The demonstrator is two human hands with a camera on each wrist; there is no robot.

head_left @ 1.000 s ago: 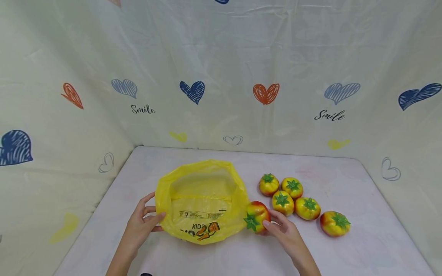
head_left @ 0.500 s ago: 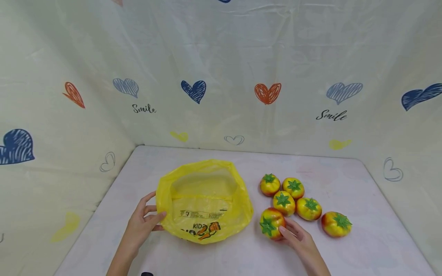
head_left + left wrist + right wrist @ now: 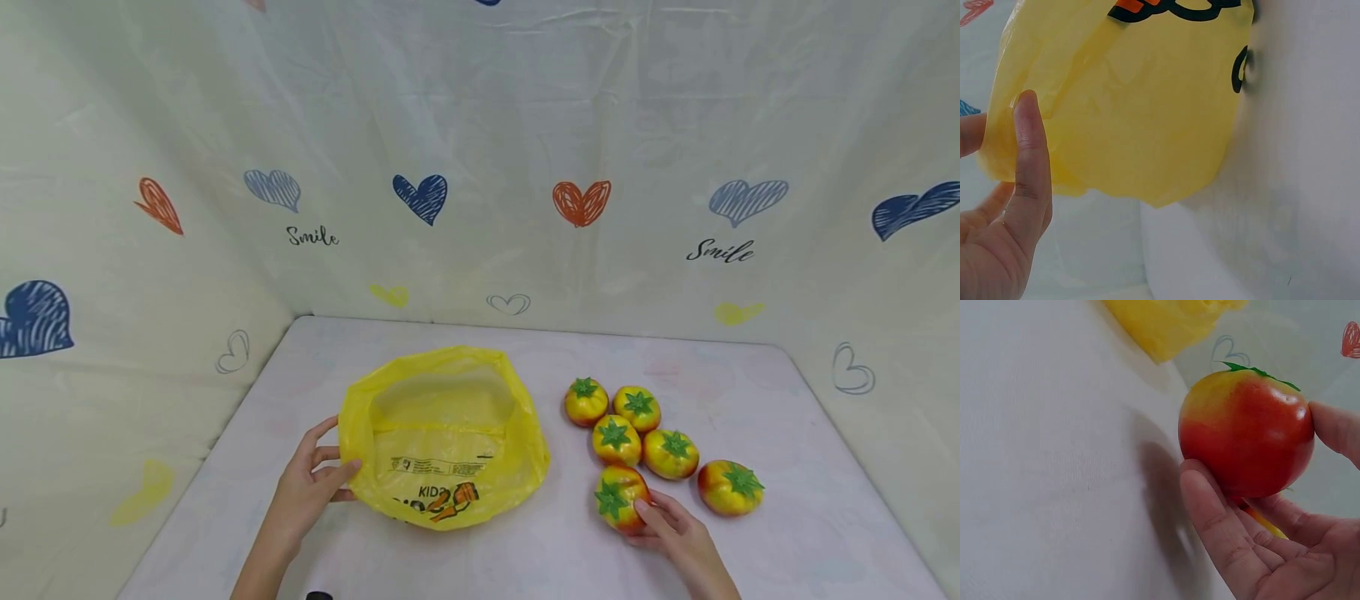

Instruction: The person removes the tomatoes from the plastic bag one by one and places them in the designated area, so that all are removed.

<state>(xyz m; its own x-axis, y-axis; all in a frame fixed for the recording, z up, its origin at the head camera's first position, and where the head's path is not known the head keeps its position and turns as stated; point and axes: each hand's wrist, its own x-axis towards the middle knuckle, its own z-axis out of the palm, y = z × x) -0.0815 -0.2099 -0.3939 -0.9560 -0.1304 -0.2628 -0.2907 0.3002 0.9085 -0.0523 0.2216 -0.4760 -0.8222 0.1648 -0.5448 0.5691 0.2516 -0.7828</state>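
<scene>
A yellow plastic bag (image 3: 356, 421) stands on the table with its wide mouth open and printed lettering inside. At its left rim, my left hand (image 3: 302, 487) pinches the plastic between thumb and fingers; the left wrist view shows the thumb (image 3: 1032, 147) on the near side of the plastic. My right hand (image 3: 681, 537) holds a glossy red-and-yellow artificial persimmon (image 3: 621, 493) with a green star-shaped calyx, to the right of the bag and apart from it. In the right wrist view the fruit (image 3: 1247, 434) rests between thumb and fingers, above its shadow.
Several similar persimmons (image 3: 617, 442) form a cluster just behind the held one. A single persimmon (image 3: 731, 487) lies farther right. A small black object (image 3: 319, 595) shows at the front edge of view. The white table (image 3: 450, 575) meets a heart-printed curtain (image 3: 495, 250) behind.
My right hand has carried the persimmon rightward, away from the bag's right rim. That rim has spread slightly to the right. My left hand keeps its hold on the bag.
</scene>
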